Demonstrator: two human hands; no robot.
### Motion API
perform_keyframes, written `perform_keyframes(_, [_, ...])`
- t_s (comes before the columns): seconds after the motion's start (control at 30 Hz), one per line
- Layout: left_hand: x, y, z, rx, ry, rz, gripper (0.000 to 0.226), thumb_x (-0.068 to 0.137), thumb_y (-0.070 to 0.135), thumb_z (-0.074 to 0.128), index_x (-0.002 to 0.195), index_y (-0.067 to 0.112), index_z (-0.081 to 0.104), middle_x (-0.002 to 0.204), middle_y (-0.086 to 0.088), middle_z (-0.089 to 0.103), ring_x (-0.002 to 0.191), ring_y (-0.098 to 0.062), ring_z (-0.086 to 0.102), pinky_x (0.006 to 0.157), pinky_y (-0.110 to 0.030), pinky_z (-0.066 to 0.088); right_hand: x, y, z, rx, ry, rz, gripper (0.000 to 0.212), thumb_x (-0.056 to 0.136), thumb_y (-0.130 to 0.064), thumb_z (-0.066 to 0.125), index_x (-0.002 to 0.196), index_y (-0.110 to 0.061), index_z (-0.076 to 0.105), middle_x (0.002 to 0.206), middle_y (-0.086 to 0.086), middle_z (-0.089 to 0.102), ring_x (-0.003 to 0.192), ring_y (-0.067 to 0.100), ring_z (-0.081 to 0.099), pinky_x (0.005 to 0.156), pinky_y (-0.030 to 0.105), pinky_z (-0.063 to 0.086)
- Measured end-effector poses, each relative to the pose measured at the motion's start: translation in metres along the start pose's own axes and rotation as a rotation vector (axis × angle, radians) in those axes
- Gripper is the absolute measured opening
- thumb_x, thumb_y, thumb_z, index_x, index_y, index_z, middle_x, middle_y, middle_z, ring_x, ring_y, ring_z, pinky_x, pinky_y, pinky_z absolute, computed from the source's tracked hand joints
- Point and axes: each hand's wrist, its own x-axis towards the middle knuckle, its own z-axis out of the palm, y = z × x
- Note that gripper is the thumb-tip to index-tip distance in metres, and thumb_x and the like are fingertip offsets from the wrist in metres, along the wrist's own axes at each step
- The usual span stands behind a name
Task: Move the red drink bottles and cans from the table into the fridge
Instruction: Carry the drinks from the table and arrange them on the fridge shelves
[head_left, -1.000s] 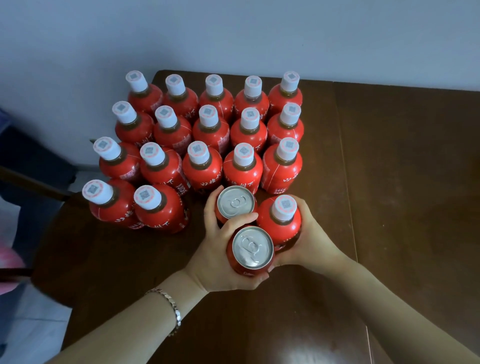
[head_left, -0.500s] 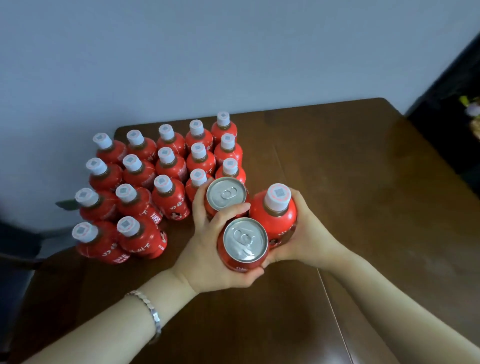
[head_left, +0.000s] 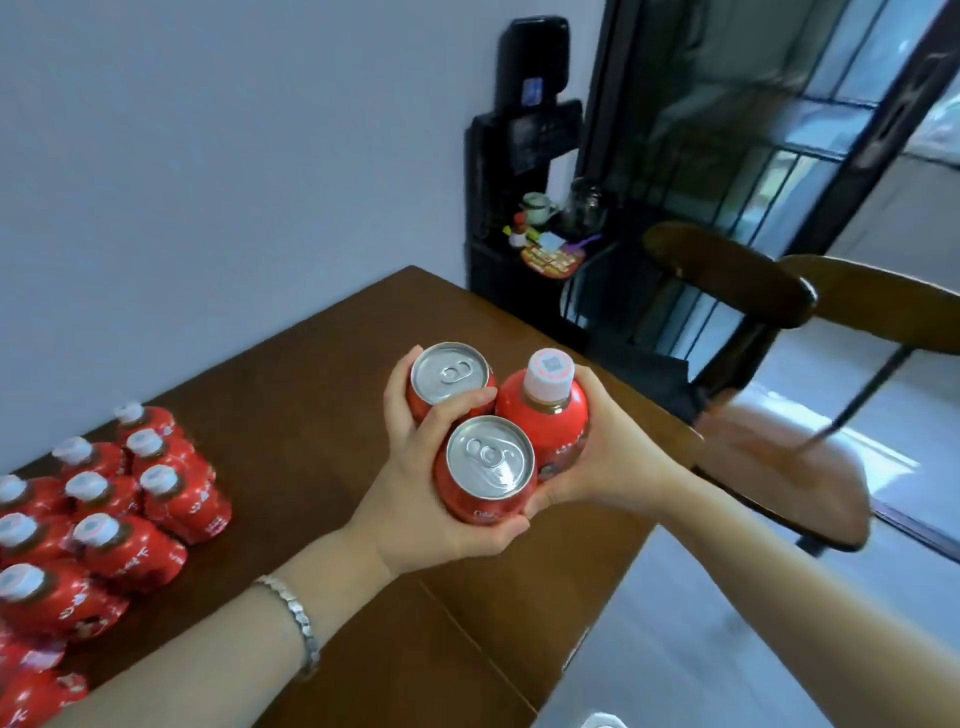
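While carried clear above the table (head_left: 332, 374), kept upright as one tight cluster of three.

Curls the left hand (head_left: 415, 499) round two cans, the far can (head_left: 451, 371) and the near can (head_left: 491, 457), thumb laid between them; cups the right hand (head_left: 608, 457) round one bottle (head_left: 545, 415), cap up, touching both cans. Leaves at least nine capped spare bottles (head_left: 171, 509) standing well apart to the left, nearer the left hand, more cut off by the edge. Shows no fridge, so cannot tell which way to carry.

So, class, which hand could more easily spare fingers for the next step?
Probably the right hand: it holds only the bottle, while the left hand wraps both cans.
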Motion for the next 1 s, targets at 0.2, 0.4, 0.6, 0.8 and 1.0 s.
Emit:
perform_keyframes(0.2, [0.055,0.082,0.127,-0.202,-0.132,0.133,0.083,0.055,0.043,0.079,0.127,0.040,0.038,0.149,0.011,0.003,0.135,-0.001,0.026,0.100,-0.007,0.033,-0.100,0.021,-0.135,-0.076,0.207,0.049,0.098,0.046,-0.044,0.086,0.125,-0.042,0.029,0.125,-0.022,0.046,0.117,-0.005,0.049,0.084,0.006,0.046])
perform_keyframes(0.4, [0.109,0.181,0.281,-0.399,-0.290,0.264,0.082,0.054,0.045,0.080,0.126,0.028,0.043,0.147,0.016,0.002,0.137,-0.002,0.023,0.106,-0.016,0.034,-0.225,0.048,-0.276,-0.185,0.474,0.171,0.102,0.046,-0.034,0.092,0.126,-0.040,0.029,0.121,-0.024,0.046,0.112,-0.007,0.050,0.079,0.002,0.045])
perform_keyframes(0.6, [0.164,0.267,0.424,-0.503,-0.490,0.425,0.086,0.053,0.046,0.080,0.128,0.036,0.040,0.149,0.010,0.003,0.136,0.001,0.020,0.108,-0.014,0.029,-0.334,0.076,-0.387,-0.191,0.764,0.308,0.108,0.040,-0.025,0.095,0.127,-0.036,0.032,0.121,-0.017,0.050,0.111,-0.001,0.052,0.087,0.012,0.048])
perform_keyframes(0.8, [0.213,0.344,0.575,-0.681,-0.704,0.623,0.085,0.054,0.044,0.080,0.128,0.032,0.040,0.146,-0.008,0.010,0.138,-0.012,0.023,0.111,-0.018,0.027,-0.429,0.111,-0.481,-0.228,1.068,0.412,0.109,0.034,-0.029,0.096,0.125,-0.033,0.036,0.121,-0.017,0.052,0.111,-0.002,0.054,0.090,0.020,0.047])
perform_keyframes(1.0, [0.250,0.440,0.706,-0.833,-0.847,0.766,0.083,0.049,0.043,0.080,0.124,0.037,0.043,0.145,-0.010,0.010,0.140,-0.022,0.022,0.113,-0.029,0.028,-0.512,0.122,-0.566,-0.274,1.353,0.493,0.103,0.036,-0.017,0.097,0.123,-0.021,0.042,0.120,-0.007,0.056,0.112,0.004,0.057,0.095,0.030,0.049])
